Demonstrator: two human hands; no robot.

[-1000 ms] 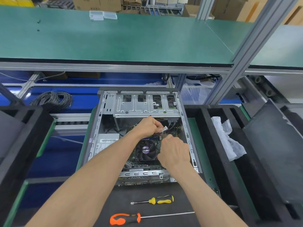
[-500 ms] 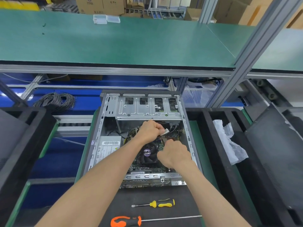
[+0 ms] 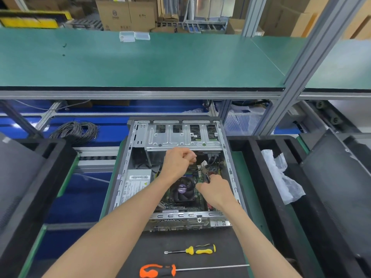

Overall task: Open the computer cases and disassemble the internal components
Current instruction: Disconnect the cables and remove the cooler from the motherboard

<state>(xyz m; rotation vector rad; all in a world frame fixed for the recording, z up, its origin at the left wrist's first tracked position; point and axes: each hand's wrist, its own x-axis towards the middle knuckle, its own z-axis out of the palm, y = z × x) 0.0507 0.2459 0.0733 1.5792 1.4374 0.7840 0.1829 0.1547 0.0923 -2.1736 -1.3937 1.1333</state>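
Power supply (image 3: 136, 185) label: barcode, yellow warning triangle; print illegible. Cardboard box (image 3: 126, 15): blurred logo.

A long green-topped bench (image 3: 160, 63) runs across on grey aluminium framing (image 3: 313, 57), with blue shelving (image 3: 112, 109) beneath it. Behind stand stacked cardboard boxes (image 3: 126, 15). Black foam trays (image 3: 251, 157) flank the near work spot under even, bright light.

We find the open computer case (image 3: 128, 177) crowded by the drive cage (image 3: 180, 137) above, fan (image 3: 183, 188) centrally and cables (image 3: 208, 167) between both hands, leaving room over the power supply (image 3: 136, 183)
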